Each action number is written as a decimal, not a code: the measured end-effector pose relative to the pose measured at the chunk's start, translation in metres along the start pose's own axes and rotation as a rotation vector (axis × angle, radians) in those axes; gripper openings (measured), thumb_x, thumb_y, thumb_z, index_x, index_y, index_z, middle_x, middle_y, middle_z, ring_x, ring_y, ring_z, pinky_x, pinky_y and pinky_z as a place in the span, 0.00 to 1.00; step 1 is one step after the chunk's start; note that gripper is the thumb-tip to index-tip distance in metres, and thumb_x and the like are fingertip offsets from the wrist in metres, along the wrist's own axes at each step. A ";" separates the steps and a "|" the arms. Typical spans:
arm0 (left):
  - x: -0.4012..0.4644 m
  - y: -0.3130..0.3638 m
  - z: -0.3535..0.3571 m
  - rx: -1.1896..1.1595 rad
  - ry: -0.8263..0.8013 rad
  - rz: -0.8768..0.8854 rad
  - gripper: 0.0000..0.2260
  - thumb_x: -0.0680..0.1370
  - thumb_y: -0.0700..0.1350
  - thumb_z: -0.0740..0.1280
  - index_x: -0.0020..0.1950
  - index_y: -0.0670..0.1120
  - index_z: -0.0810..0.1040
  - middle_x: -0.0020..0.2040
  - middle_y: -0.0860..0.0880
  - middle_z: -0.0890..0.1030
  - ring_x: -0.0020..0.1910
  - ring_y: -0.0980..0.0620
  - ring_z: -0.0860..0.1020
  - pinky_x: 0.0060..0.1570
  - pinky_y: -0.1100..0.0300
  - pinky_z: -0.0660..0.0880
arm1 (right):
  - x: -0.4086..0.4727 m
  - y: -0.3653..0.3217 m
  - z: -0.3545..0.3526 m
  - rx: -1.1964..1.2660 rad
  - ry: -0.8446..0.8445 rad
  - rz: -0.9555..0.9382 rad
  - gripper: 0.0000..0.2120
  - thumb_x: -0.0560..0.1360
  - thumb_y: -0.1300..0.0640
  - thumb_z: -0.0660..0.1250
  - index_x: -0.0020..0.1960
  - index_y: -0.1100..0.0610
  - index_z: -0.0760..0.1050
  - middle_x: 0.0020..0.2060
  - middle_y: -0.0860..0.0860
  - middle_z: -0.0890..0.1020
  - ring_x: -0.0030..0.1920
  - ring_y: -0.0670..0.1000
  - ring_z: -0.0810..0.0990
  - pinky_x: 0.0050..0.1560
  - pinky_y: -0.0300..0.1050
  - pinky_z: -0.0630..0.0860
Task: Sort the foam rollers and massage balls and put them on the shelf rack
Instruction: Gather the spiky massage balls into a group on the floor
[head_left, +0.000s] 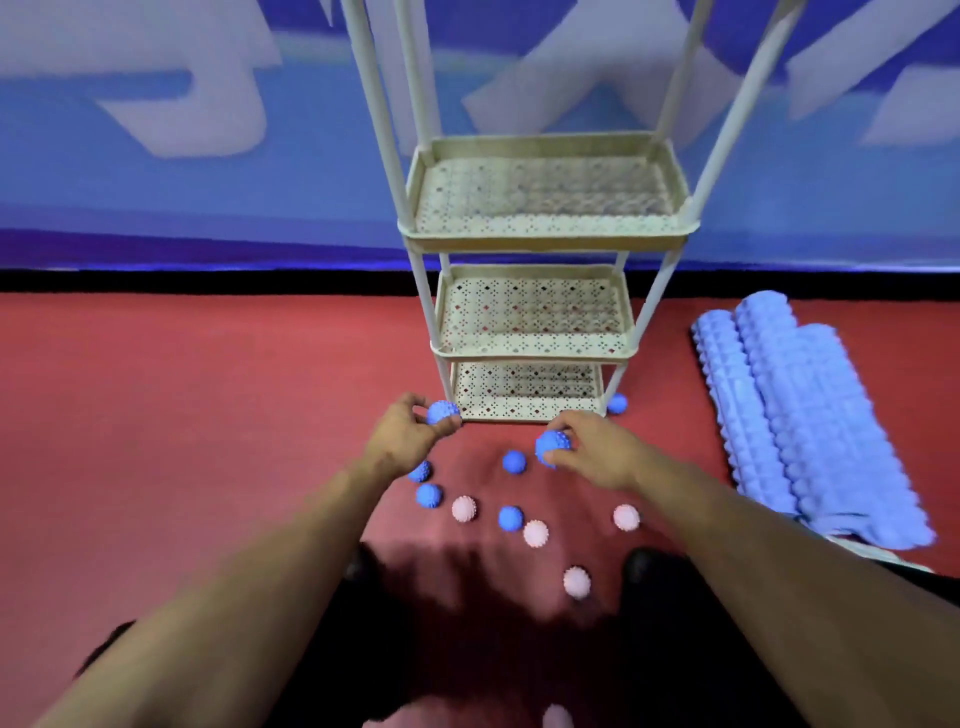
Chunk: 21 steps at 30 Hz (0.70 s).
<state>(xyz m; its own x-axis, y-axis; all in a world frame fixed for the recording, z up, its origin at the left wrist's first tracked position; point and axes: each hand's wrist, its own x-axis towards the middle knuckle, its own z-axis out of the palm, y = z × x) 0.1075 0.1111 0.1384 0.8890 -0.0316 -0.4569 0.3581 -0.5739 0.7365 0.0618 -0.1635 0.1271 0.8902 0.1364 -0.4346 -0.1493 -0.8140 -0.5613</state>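
Left hand: we are seeing the left hand (402, 434) curling its fingers and thumb around a blue spiky ball (441, 412), just in front of the rack's lowest tray.
Right hand: the right hand (589, 449) is pinching a second blue spiky ball (551, 446) at its fingertips, just above the red floor (208, 415).
Shelf rack: a cream shelf rack (540, 241) is standing straight ahead, its three perforated trays showing nothing on them.
Loose balls: more blue balls (514, 461) and pink balls (464, 508) are lying scattered on the floor between the forearms; one blue ball (617, 403) is sitting beside the rack's right foot.
Foam rollers: three pale blue ridged foam rollers (795, 415) are lying side by side, touching, well to the right of the rack.
Handling, balls: we are judging them light and springy, the nubs giving grip, so a fingertip pinch around the middle should serve. They may roll once set down, though the tray rims should be keeping them in.
Handling, rollers: we are judging them light but bulky and firm; taking one around its middle looks safest.
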 end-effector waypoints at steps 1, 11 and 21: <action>-0.012 0.013 -0.007 0.019 0.004 0.032 0.22 0.73 0.54 0.77 0.59 0.45 0.73 0.46 0.45 0.83 0.45 0.45 0.81 0.47 0.53 0.76 | -0.014 -0.007 -0.016 -0.045 0.016 -0.017 0.17 0.73 0.47 0.73 0.58 0.50 0.76 0.55 0.50 0.80 0.55 0.52 0.79 0.59 0.50 0.75; -0.082 0.090 -0.036 0.105 -0.044 0.179 0.16 0.73 0.50 0.78 0.51 0.46 0.73 0.46 0.44 0.84 0.35 0.51 0.78 0.36 0.60 0.73 | -0.083 -0.031 -0.088 -0.139 0.107 -0.058 0.20 0.73 0.42 0.72 0.61 0.48 0.77 0.55 0.48 0.83 0.53 0.52 0.80 0.59 0.52 0.77; 0.110 -0.018 0.080 0.461 -0.372 0.081 0.19 0.74 0.60 0.74 0.58 0.52 0.75 0.50 0.51 0.82 0.50 0.48 0.80 0.53 0.54 0.75 | 0.085 0.108 0.008 -0.163 -0.266 0.031 0.16 0.75 0.46 0.71 0.59 0.50 0.76 0.55 0.48 0.79 0.56 0.51 0.78 0.59 0.48 0.74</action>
<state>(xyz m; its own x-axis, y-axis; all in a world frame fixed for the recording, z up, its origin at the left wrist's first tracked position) 0.1762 0.0522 0.0348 0.7189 -0.3265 -0.6136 0.0590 -0.8509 0.5219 0.1179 -0.2354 0.0234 0.7393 0.2360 -0.6307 -0.0841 -0.8969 -0.4342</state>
